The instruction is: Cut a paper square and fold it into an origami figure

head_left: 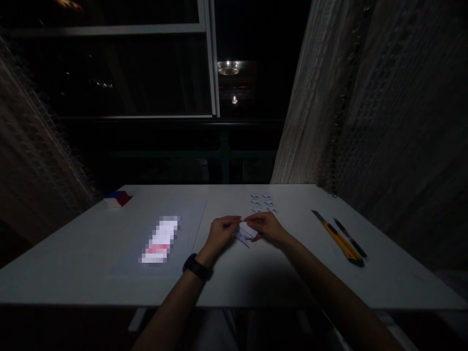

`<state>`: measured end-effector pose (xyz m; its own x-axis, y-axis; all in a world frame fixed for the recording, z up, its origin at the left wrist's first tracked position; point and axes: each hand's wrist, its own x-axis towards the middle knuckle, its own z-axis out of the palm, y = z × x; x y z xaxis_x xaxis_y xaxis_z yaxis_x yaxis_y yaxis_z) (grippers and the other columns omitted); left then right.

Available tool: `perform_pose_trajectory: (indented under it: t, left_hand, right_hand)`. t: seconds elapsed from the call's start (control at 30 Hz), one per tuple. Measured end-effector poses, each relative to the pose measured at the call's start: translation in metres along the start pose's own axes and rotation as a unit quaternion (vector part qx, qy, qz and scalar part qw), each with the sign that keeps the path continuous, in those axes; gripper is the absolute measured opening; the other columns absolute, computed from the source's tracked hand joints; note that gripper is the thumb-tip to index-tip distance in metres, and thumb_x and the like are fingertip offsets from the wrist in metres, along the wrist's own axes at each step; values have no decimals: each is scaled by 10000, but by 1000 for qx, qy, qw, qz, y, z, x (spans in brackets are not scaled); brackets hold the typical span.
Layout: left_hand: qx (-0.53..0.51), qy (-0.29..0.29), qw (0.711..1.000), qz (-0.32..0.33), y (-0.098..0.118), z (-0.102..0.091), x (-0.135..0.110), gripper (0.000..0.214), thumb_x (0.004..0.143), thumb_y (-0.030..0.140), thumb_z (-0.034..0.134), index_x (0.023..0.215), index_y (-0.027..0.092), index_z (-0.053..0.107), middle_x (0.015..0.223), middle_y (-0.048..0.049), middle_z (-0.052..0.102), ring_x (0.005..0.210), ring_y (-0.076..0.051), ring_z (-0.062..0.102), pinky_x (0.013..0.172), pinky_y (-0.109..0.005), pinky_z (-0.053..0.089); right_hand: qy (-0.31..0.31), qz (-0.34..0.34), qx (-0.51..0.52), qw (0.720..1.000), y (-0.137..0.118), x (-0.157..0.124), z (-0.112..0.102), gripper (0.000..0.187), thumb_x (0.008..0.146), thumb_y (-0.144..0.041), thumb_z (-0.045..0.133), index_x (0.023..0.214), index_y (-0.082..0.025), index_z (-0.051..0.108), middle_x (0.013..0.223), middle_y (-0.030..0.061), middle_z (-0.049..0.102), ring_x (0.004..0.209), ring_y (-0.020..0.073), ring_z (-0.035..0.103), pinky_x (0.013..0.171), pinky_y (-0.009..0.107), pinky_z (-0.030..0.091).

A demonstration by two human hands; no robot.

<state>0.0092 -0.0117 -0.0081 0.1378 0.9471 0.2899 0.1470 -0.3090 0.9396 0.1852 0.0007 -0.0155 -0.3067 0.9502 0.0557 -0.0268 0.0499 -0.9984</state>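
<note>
Between my two hands, over the middle of the white table (226,287), is a small piece of folded white paper (248,231). My left hand (224,230), with a dark watch (197,267) on its wrist, pinches the paper's left side. On the right side, my right hand (268,227) grips the same paper, with thumb and fingertips pressed together. Fingertips of both hands nearly meet at its upper edge. Just beyond them lie several small white paper pieces (268,203) with dark marks, set out in two columns.
A yellow utility knife (341,241) and a black pen (350,237) lie at the right. On the left, a lit, blurred-out phone-like screen (161,240) rests on a large pale sheet (195,219). A coloured cube (117,199) sits at the far left corner. Curtains (310,97) flank the dark window.
</note>
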Motion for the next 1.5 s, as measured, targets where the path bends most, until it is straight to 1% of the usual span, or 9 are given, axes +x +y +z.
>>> perform_pose_trajectory:
  t: [0.1,0.23,0.43,0.57,0.73,0.9,1.03,1.23,1.5]
  left_hand:
    - [5,0,999,-38,-5,1,1,188,640,279,624,730,146,723,741,-85,696,721,-215,616,675,-297,452]
    - [-31,-7,996,-86,-9,2,1,198,564,268,698,709,135,722,666,-76,689,606,-179,593,607,-277,435]
    - [-94,49,988,-116,-5,0,1,224,497,235,750,688,122,718,647,-78,682,586,-161,582,608,-276,437]
    - [-143,111,975,-128,-6,-3,3,251,472,223,768,693,117,712,687,-82,686,628,-161,595,647,-278,450]
    - [-203,108,959,-163,-7,-5,3,284,451,208,781,698,95,698,638,-84,671,574,-147,587,591,-266,449]
    - [-181,124,964,-150,-3,-2,3,281,450,203,781,691,92,687,622,-75,666,554,-137,585,575,-252,446]
    - [-133,108,978,-120,1,1,2,269,461,227,780,679,99,691,628,-73,670,561,-139,586,585,-251,450]
    - [-165,44,980,-103,5,4,-1,391,489,245,777,840,97,688,731,-99,691,651,-170,619,643,-267,468]
    - [-125,53,986,-99,4,4,0,340,470,299,778,724,86,705,695,-105,689,627,-186,613,633,-285,467]
  right_hand:
    - [-8,3,4,1000,1,0,-2,367,579,-361,710,838,-107,656,646,37,621,542,141,582,445,280,521]
    - [-10,3,-1,1000,-1,-1,-3,350,577,-352,709,825,-108,663,664,45,633,560,137,577,457,256,492]
    - [25,1,38,999,-5,0,-3,334,590,-316,713,855,-121,654,657,38,635,553,132,589,501,264,499]
    - [38,-12,71,997,-6,1,-5,369,595,-308,709,917,-142,637,818,69,655,680,174,629,610,328,529]
    - [4,-68,25,997,-9,-2,-6,520,499,-231,760,992,-166,610,924,76,646,759,187,623,665,328,518]
    - [3,-61,-12,998,-3,0,3,464,631,-367,664,1033,-152,581,752,41,640,640,160,604,621,333,501]
    - [81,-113,-119,983,2,2,12,350,559,-304,720,864,-151,645,809,50,644,773,190,599,733,345,473]
    - [116,-139,-127,975,-3,0,12,270,578,-286,699,814,-162,657,789,43,660,785,190,605,734,330,477]
    - [97,-149,-149,973,-4,-1,8,237,620,-294,672,809,-151,678,788,56,678,729,195,618,677,321,484]
